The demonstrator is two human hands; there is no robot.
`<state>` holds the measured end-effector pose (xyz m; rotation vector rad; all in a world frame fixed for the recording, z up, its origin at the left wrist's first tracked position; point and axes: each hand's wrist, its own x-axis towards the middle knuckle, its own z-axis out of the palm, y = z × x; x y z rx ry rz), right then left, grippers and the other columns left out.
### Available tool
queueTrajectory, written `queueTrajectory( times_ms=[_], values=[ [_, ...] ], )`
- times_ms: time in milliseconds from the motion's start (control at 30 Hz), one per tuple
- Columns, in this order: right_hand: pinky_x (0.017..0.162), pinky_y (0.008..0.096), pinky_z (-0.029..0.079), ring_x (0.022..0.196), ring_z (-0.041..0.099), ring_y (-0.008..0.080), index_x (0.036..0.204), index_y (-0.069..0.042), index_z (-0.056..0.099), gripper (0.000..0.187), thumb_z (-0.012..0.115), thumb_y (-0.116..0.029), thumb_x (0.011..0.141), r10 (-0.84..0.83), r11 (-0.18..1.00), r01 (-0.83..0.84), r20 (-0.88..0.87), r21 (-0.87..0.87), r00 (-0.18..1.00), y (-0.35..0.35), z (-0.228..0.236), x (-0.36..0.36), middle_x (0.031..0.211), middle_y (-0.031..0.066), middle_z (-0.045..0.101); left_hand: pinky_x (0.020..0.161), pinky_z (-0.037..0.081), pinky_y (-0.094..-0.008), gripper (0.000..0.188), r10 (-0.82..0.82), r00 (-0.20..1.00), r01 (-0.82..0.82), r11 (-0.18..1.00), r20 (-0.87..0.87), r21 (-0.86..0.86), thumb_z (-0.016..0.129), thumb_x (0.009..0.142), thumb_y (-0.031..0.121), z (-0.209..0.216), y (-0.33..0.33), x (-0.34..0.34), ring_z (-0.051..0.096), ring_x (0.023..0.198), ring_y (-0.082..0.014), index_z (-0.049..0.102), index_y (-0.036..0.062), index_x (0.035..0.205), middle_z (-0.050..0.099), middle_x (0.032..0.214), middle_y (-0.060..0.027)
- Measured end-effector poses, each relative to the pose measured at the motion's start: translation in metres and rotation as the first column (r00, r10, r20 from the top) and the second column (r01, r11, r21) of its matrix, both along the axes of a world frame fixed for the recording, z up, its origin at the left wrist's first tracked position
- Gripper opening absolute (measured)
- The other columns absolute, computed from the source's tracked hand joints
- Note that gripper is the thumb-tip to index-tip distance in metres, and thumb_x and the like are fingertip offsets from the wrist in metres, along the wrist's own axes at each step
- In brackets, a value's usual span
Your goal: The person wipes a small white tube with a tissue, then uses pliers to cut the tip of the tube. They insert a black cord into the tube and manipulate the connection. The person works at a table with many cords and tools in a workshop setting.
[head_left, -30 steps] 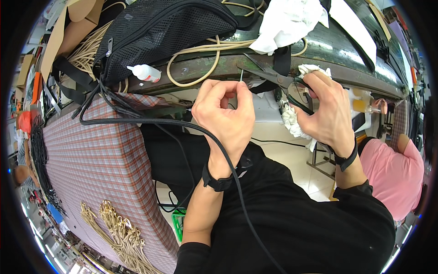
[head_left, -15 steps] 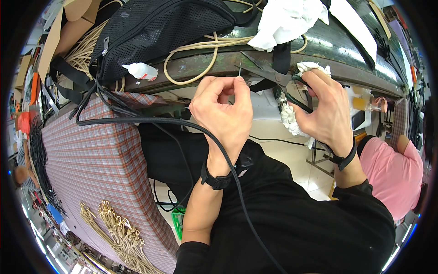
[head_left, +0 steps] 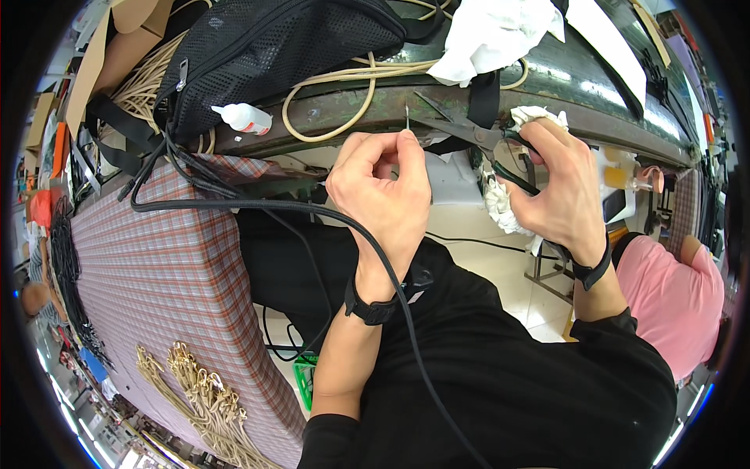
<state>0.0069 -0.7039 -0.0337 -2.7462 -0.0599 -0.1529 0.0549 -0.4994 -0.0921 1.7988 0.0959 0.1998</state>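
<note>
My left hand (head_left: 380, 184) is closed in a pinch, thumb against forefinger. A thin, pale-tipped strand (head_left: 407, 119) stands up from between the fingertips; the rest of it is hidden in the hand. My right hand (head_left: 564, 187) grips a pair of scissors (head_left: 483, 137) with dark green handles wrapped in white cloth. Their blades are parted and point left, the tips just right of the strand. A black cord (head_left: 312, 209) comes from the left, crosses over my left wrist and runs down past the lower edge.
A black mesh bag (head_left: 258, 66), beige cord (head_left: 332, 78), a small white bottle (head_left: 246, 119) and a crumpled white cloth (head_left: 500, 35) lie on the bench ahead. Beige cords with brass-coloured clips (head_left: 205, 387) rest on a checked cloth (head_left: 156, 266) at left. A person in pink (head_left: 668, 301) is at right.
The scissors' tips have shifted slightly down and right, and more of the strand shows above my left fingertips. My left hand has barely moved.
</note>
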Motion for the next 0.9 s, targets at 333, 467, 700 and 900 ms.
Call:
queueTrajectory(
  times_ms=[333,467,700,900],
  values=[
    [0.074,0.0486,0.055,0.087,0.069,0.0416,0.106,0.001,0.070,0.044,0.089,-0.019,0.072,-0.026,0.999,0.026,-0.008,-0.048,1.000,0.006,0.005,0.003,0.099,0.0161,0.070,0.056,0.039,-0.0289,0.010,-0.025,1.000,0.024,0.999,-0.015,-0.040,0.077,0.092,0.002,0.000,0.005,-0.007,0.052,0.062,-0.0099,0.077,-0.0066,0.087,0.067,0.078,-0.0067],
    [0.071,0.0466,0.053,0.082,0.067,0.0385,0.103,0.001,0.069,0.043,0.089,-0.019,0.072,-0.046,0.999,0.046,-0.027,-0.020,0.999,0.004,0.002,0.004,0.095,0.0145,0.068,0.057,0.038,-0.0284,0.009,0.000,1.000,-0.002,0.994,-0.019,-0.107,0.078,0.092,0.001,-0.004,0.004,-0.008,0.049,0.063,-0.0087,0.077,-0.0064,0.088,0.066,0.080,-0.0055],
    [0.070,0.0452,0.052,0.079,0.066,0.0359,0.102,0.000,0.068,0.042,0.089,-0.020,0.071,-0.033,0.999,0.033,-0.011,0.006,0.999,0.001,-0.001,0.000,0.094,0.0132,0.067,0.058,0.037,-0.0276,0.006,0.029,0.999,-0.033,0.994,-0.039,-0.102,0.081,0.090,0.001,-0.002,0.003,-0.002,0.048,0.064,-0.0085,0.079,-0.0048,0.091,0.066,0.078,-0.0042],
    [0.073,0.0470,0.054,0.086,0.069,0.0402,0.105,0.001,0.070,0.043,0.089,-0.019,0.072,-0.022,0.998,0.022,0.007,-0.061,1.000,0.004,0.005,0.000,0.099,0.0149,0.070,0.056,0.036,-0.0273,0.006,0.048,0.998,-0.050,0.993,-0.027,-0.103,0.082,0.088,0.001,-0.004,0.002,-0.001,0.048,0.062,-0.0079,0.079,-0.0039,0.089,0.066,0.077,-0.0039]
  ],
)
